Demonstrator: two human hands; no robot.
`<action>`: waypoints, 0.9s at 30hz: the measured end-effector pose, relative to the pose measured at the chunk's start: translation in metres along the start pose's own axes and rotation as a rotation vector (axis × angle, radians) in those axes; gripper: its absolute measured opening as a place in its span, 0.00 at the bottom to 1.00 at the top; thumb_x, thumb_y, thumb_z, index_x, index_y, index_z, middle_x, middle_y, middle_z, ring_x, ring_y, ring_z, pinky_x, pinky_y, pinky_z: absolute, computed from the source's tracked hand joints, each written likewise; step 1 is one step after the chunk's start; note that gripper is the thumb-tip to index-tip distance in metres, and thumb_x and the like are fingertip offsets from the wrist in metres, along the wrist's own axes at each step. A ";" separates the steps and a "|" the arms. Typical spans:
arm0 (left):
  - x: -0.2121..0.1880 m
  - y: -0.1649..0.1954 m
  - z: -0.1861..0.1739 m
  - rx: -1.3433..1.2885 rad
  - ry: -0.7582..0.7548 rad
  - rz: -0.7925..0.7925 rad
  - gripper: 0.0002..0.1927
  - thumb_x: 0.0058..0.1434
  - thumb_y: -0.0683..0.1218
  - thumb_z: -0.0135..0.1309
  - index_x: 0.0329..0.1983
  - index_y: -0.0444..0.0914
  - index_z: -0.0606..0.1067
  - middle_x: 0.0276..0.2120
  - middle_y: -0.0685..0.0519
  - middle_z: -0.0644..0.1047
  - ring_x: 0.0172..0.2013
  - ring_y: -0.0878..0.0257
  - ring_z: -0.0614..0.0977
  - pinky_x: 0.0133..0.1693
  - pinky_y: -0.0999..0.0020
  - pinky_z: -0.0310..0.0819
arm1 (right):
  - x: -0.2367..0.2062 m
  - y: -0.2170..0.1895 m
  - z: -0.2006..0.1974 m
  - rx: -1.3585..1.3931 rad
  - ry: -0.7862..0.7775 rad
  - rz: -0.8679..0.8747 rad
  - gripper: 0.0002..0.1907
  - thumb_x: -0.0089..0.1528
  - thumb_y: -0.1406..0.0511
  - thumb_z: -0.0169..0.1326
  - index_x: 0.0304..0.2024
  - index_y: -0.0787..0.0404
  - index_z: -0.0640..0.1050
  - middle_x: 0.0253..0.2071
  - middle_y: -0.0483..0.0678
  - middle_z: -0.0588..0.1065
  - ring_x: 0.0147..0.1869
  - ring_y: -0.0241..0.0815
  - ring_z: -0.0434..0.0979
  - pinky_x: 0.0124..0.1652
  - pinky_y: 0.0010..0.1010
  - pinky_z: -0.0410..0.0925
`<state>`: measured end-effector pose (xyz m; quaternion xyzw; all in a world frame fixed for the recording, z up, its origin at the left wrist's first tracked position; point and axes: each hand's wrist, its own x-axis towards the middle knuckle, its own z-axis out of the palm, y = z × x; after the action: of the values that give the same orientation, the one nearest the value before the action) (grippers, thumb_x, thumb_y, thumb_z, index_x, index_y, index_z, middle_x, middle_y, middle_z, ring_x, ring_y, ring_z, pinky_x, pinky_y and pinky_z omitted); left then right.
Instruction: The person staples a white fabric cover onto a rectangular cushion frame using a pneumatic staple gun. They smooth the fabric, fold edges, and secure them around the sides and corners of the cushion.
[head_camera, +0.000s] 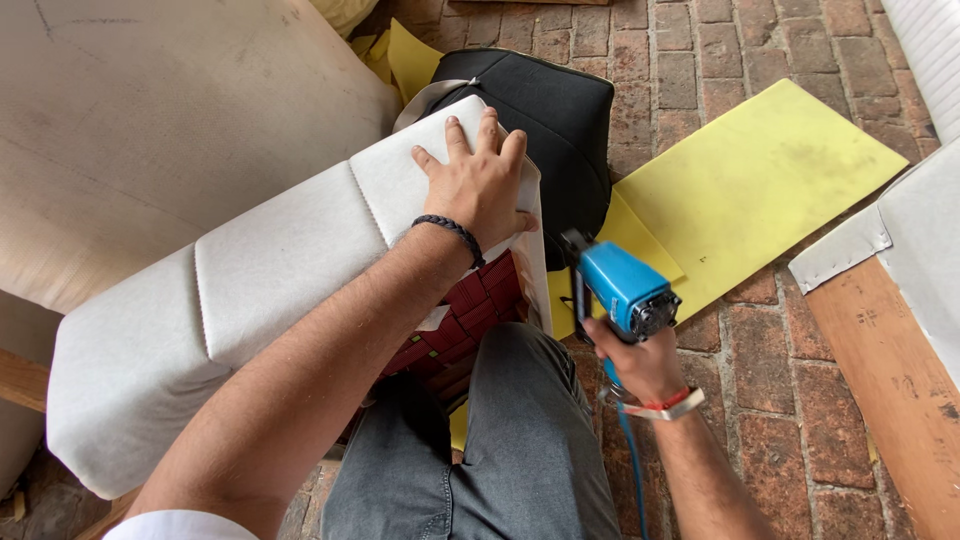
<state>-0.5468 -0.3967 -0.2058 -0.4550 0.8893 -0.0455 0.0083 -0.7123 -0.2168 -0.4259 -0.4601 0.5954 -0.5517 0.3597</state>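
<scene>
We press our left hand (480, 185) flat, fingers spread, on the end of the white padded cushion (260, 280) lying across our knee. Just right of the cushion, our right hand (640, 362) is clamped around the blue staple gun (625, 290), its nose at the cushion's edge.

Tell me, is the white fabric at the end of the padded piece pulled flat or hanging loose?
Pulled flat: the left hand presses the white fabric down over the end.
</scene>
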 end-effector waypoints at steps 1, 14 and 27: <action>-0.001 0.000 -0.001 0.010 -0.001 0.003 0.55 0.43 0.65 0.74 0.69 0.45 0.58 0.72 0.38 0.52 0.68 0.25 0.53 0.52 0.10 0.53 | 0.004 -0.015 0.008 0.037 0.020 -0.039 0.09 0.57 0.65 0.62 0.37 0.62 0.77 0.23 0.44 0.78 0.23 0.34 0.80 0.24 0.28 0.76; -0.002 0.000 0.002 0.060 0.057 0.041 0.41 0.50 0.48 0.68 0.66 0.44 0.62 0.71 0.42 0.55 0.66 0.24 0.57 0.51 0.12 0.58 | 0.019 -0.059 0.057 0.063 0.063 -0.127 0.04 0.56 0.69 0.58 0.28 0.60 0.75 0.19 0.44 0.75 0.21 0.33 0.77 0.22 0.27 0.72; 0.006 -0.011 0.010 0.045 0.026 0.033 0.41 0.52 0.51 0.68 0.67 0.45 0.62 0.71 0.45 0.58 0.68 0.27 0.57 0.54 0.15 0.58 | 0.033 -0.111 0.052 0.036 0.053 0.008 0.14 0.54 0.72 0.57 0.43 0.61 0.81 0.20 0.44 0.77 0.20 0.32 0.75 0.23 0.27 0.69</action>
<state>-0.5409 -0.4091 -0.2146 -0.4392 0.8955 -0.0714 0.0075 -0.6576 -0.2616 -0.3210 -0.4364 0.5964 -0.5730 0.3544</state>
